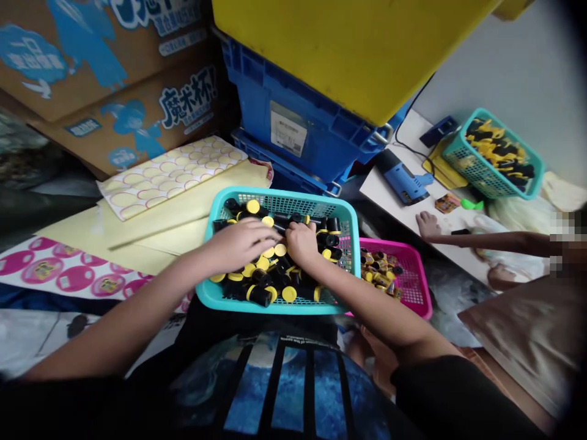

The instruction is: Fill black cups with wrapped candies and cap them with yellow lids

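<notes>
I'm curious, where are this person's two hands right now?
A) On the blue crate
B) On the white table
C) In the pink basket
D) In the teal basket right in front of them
D. The left hand and right hand are both down among the black cylinders with yellow ends in the teal plastic basket.

This looks like a cramped storeroom or home workroom set up for small-parts handwork. Cardboard cartons (110,79) printed with Chinese lettering lean beside a blue plastic crate (293,116) topped by a yellow bin (348,49). Sheets of round stickers (59,272) lie spread near a teal basket (275,198) heaped with small black-and-yellow parts (259,296), and a pink basket (415,275) holds more. A low white desk (389,189) carries a second teal basket (477,116) and a blue tool (403,177).
</notes>
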The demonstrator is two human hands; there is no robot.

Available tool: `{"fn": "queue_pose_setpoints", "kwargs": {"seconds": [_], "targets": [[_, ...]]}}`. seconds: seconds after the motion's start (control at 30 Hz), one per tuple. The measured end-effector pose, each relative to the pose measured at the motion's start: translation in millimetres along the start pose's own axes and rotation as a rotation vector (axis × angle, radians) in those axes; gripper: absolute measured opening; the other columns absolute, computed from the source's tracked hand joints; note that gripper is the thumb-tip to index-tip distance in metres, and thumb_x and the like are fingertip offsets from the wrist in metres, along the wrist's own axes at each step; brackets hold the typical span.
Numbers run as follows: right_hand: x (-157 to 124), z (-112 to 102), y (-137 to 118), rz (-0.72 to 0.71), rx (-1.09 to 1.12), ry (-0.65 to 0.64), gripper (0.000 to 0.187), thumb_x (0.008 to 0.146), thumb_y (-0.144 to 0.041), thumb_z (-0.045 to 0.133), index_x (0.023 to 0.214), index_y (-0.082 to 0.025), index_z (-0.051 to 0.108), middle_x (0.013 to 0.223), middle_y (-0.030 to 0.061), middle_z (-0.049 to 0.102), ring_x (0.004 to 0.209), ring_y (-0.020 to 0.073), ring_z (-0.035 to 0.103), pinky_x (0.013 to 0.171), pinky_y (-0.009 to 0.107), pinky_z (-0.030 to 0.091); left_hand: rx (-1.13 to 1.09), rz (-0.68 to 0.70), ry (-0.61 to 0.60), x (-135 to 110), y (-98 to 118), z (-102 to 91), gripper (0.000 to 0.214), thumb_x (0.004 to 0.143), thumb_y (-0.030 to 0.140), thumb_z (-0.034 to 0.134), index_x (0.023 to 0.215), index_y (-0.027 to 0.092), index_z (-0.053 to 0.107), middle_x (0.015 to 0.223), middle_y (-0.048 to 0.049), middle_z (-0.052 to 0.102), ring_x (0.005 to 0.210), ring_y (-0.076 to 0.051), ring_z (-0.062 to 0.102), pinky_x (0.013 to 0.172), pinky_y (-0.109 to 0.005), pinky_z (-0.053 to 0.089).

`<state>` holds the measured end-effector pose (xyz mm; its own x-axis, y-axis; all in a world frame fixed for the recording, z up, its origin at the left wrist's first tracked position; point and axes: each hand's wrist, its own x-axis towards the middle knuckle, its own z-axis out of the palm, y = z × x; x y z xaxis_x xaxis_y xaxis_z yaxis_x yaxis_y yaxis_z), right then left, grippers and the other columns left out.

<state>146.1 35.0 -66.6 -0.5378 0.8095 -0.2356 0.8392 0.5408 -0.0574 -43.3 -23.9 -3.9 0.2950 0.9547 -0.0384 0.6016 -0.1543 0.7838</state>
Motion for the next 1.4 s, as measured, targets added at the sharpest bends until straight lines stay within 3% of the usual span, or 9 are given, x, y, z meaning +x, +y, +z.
{"fn": "queue_pose_setpoints", "kwargs": {"seconds": [0.07,0.2,0.4,0.6,0.9,1.07,1.2,1.3,1.4], "targets": [[-2,-4,9,-0.043,0.054,-0.003,0.024,0.089,-0.018,0.047,0.092,-0.009,0.069,0.096,0.0151,0.066,0.093,0.0248,0.056,0.081,0.039,0.029,0.222,0.133,-0.061,30,-3,26.3,0.029,0.080,0.033,0.058,0.104,0.024,0.070,0.124,-0.0070,0.064,0.122,-0.027,0.049,0.107,-0.044,0.029],[-12,-24,41,-0.054,0.209,-0.008,0.024,0.085,-0.030,0.056,0.077,-0.012,0.069,0.086,0.0100,0.067,0.083,0.0207,0.058,0.078,0.034,0.034,0.379,0.040,-0.056,47,-16,52.2,0.034,0.085,0.028,0.052,0.115,0.020,0.066,0.139,-0.0106,0.052,0.136,-0.031,0.033,0.112,-0.051,0.020],[-35,-48,71,-0.074,1.299,-0.223,0.038,0.077,-0.052,0.062,0.076,-0.014,0.066,0.069,-0.0012,0.060,0.065,0.0117,0.051,0.065,0.025,0.038,-0.419,-0.178,0.138,44,21,38.2,0.038,0.083,0.037,0.056,0.115,0.019,0.064,0.110,-0.0106,0.069,0.102,-0.025,0.064,0.090,-0.043,0.051],[-34,-38,58,-0.060,1.482,-0.181,0.056,0.087,-0.062,0.039,0.074,-0.013,0.064,0.068,0.0012,0.059,0.063,0.0122,0.051,0.063,0.027,0.040,-0.662,-0.430,0.286,45,36,40.2,0.042,0.063,0.032,0.077,0.099,0.015,0.064,0.070,-0.0012,0.069,0.063,-0.015,0.066,0.059,-0.026,0.055],[-27,-36,31,0.074,1.139,0.276,0.013,0.079,-0.030,0.066,0.073,-0.017,0.067,0.074,0.0006,0.069,0.070,0.0143,0.061,0.069,0.026,0.044,-0.585,-0.525,0.314,37,30,40.8,0.046,0.063,0.032,0.077,0.105,0.016,0.064,0.067,0.0014,0.068,0.057,-0.013,0.063,0.057,-0.025,0.053],[-28,-42,42,0.010,0.855,0.295,0.017,0.088,-0.027,0.057,0.088,-0.022,0.073,0.095,0.0037,0.074,0.090,0.0186,0.065,0.083,0.030,0.046,-0.392,-0.547,0.254,23,26,35.7,0.047,0.066,0.035,0.074,0.109,0.018,0.064,0.070,-0.0009,0.069,0.061,-0.017,0.065,0.064,-0.032,0.054],[-27,-62,56,-0.198,0.734,0.281,0.018,0.089,-0.028,0.056,0.087,-0.020,0.072,0.090,0.0046,0.072,0.089,0.0179,0.061,0.085,0.030,0.044,-0.045,-0.388,0.352,15,38,23.9,0.034,0.067,0.034,0.074,0.099,0.024,0.070,0.097,-0.0066,0.071,0.097,-0.026,0.064,0.088,-0.041,0.051],[-24,-83,56,-0.407,0.661,0.159,0.019,0.090,-0.028,0.054,0.085,-0.018,0.069,0.083,0.0044,0.069,0.085,0.0175,0.058,0.081,0.030,0.042,-0.286,-0.301,0.299,23,48,21.2,0.049,0.067,0.031,0.074,0.114,0.023,0.064,0.093,-0.0045,0.070,0.090,-0.022,0.066,0.083,-0.037,0.053],[-24,-93,51,-0.363,0.807,0.121,0.019,0.091,-0.030,0.050,0.099,-0.017,0.062,0.085,0.0027,0.066,0.080,0.0156,0.058,0.074,0.028,0.042,-0.521,-0.308,0.264,36,49,23.7,0.051,0.067,0.026,0.073,0.116,0.019,0.061,0.069,0.0018,0.065,0.068,-0.014,0.064,0.071,-0.029,0.054]]}}
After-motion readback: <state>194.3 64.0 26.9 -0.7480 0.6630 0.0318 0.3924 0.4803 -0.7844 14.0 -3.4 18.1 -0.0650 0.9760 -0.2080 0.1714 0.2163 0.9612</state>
